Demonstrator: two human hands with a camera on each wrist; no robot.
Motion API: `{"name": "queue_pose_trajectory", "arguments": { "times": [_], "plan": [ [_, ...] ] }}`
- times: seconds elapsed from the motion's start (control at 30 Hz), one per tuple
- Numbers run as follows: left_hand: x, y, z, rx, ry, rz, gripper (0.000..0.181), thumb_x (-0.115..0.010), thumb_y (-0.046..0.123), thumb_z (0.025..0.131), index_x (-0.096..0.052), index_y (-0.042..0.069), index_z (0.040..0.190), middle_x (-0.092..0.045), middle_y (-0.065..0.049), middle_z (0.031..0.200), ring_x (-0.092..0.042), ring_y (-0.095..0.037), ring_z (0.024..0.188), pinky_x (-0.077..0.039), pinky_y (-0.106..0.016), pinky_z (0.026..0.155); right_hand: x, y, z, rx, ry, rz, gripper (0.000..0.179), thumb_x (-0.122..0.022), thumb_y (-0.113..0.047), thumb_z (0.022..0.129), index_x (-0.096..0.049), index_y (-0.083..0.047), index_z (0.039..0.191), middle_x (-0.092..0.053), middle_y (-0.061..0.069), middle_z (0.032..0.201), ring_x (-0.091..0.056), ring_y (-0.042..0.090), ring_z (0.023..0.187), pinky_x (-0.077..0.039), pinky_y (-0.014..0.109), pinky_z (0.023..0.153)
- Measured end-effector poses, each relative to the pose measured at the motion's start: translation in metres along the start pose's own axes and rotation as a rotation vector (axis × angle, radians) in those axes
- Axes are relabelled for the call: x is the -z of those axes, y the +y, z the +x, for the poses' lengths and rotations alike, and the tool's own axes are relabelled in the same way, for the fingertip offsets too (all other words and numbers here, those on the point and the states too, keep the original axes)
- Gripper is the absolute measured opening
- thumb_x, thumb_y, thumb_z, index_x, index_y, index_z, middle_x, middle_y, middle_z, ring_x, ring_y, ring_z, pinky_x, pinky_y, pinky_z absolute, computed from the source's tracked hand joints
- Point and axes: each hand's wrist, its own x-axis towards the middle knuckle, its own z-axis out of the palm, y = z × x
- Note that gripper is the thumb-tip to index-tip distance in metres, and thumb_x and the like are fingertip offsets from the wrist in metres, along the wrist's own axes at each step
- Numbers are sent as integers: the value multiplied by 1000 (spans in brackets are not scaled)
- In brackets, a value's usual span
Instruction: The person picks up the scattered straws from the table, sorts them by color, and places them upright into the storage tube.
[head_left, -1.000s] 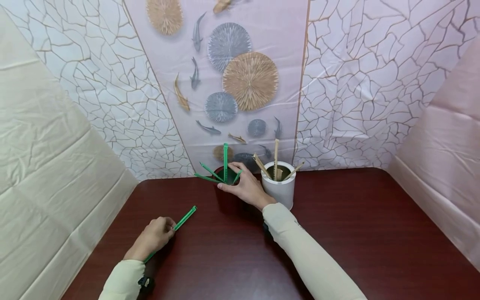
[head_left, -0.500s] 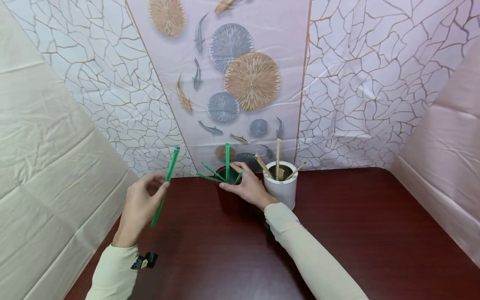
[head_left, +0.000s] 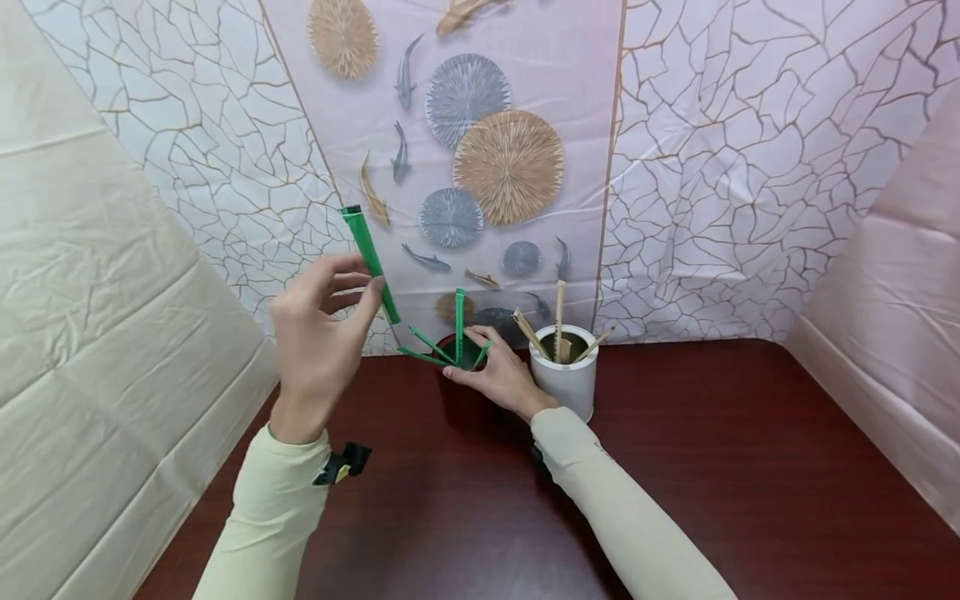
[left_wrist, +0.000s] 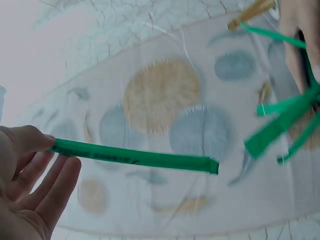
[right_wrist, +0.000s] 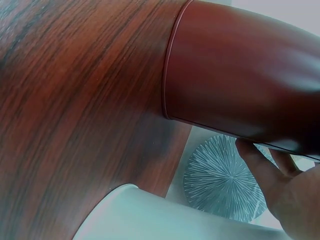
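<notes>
My left hand (head_left: pixel 318 342) pinches a slim green stick packet (head_left: pixel 372 262) between thumb and fingers, raised above the table and left of a dark red can (right_wrist: pixel 235 70). In the left wrist view the packet (left_wrist: pixel 140 157) looks flat, with dark print along it. Several more green stick packets (head_left: pixel 460 325) lean out of the can's mouth at different angles. My right hand (head_left: pixel 498 375) grips that can near its rim, thumb on the near side and fingers round the far right side. Part of the can is hidden behind the hand.
Just right of the red can stands a white can (head_left: pixel 566 392) holding several tan sticks (head_left: pixel 559 317). Both cans are near the back edge of the dark reddish table (head_left: pixel 675 467). A patterned cloth (head_left: pixel 675 167) hangs behind, with plain cloth at both sides.
My left hand has lifted the green stick packet off the table, up and toward the red can, and its top now tilts left. My right hand stays on the can.
</notes>
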Motion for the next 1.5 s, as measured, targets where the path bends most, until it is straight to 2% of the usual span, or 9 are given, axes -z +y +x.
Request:
{"name": "queue_pose_trajectory", "arguments": {
  "times": [0.2, 0.43, 0.73, 0.83, 0.9, 1.07, 1.2, 1.3, 1.5],
  "plan": [
    [-23, 0, -9, 43, -51, -2, 17, -76, -4, 92, -75, -2, 109, -79, -14, 97, -80, -26, 89, -63, -29, 80, 0, -3, 1, 3, -13, -3, 91, -80, -55, 92, -42, -13, 163, -36, 4, 165, -47, 30, 144, -53, 50, 101],
    [-57, -12, -39, 181, -154, 6, 12, -72, 1, 99, -74, 3, 111, -77, -13, 106, -79, -27, 96, -64, -38, 77, 1, 1, 0, 14, -2, 28, 82, -81, -53, 92, -48, -20, 160, -39, 1, 161, -46, 27, 144, -47, 52, 110],
    [-86, -44, -76, 200, -227, 120, 18, -65, 7, 105, -73, 5, 122, -77, -13, 114, -77, -27, 104, -63, -41, 84, 3, 5, -1, 54, 14, 37, 77, -81, -48, 93, -50, -22, 158, -41, 1, 159, -48, 26, 142, -47, 51, 111],
    [-91, -55, -85, 207, -245, 163, 16, -68, 7, 104, -73, 5, 119, -79, -11, 109, -77, -26, 98, -63, -41, 80, 3, 3, -1, 52, 7, 35, 76, -81, -43, 95, -48, -20, 160, -41, 1, 159, -49, 27, 141, -48, 50, 110],
    [-94, -61, -92, 217, -263, 198, 14, -70, 7, 102, -74, 6, 116, -79, -9, 101, -76, -22, 84, -61, -37, 69, 2, 2, -1, 50, 1, 36, 76, -81, -38, 96, -47, -18, 161, -41, 2, 159, -50, 28, 141, -49, 49, 109],
    [-97, -70, -105, 259, -316, 247, 14, -72, 11, 102, -74, 5, 115, -76, -6, 90, -63, -12, 63, -51, -31, 55, -1, 3, -2, 45, -10, 27, 76, -80, -31, 97, -44, -15, 162, -40, 4, 162, -51, 28, 141, -52, 47, 105],
    [-96, -72, -107, 250, -295, 242, 24, -71, 18, 103, -74, 4, 123, -78, -7, 99, -71, -16, 74, -58, -34, 61, -3, 3, -3, 52, -26, 15, 77, -76, -37, 99, -41, -13, 163, -38, 4, 163, -53, 27, 139, -54, 45, 102],
    [-95, -71, -105, 223, -279, 224, 24, -70, 20, 105, -75, 6, 124, -78, -7, 104, -75, -18, 83, -61, -37, 66, -1, 3, -3, 65, -18, 26, 70, -76, -39, 99, -49, -14, 159, -39, 5, 163, -50, 28, 142, -51, 47, 108],
    [-96, -70, -97, 229, -322, 218, 29, -72, 22, 103, -73, 9, 129, -77, -8, 107, -75, -21, 85, -62, -39, 71, 2, 4, -3, 68, -5, 42, 72, -79, -36, 97, -49, -16, 159, -40, 5, 162, -48, 29, 145, -46, 50, 113]
  ]
}}
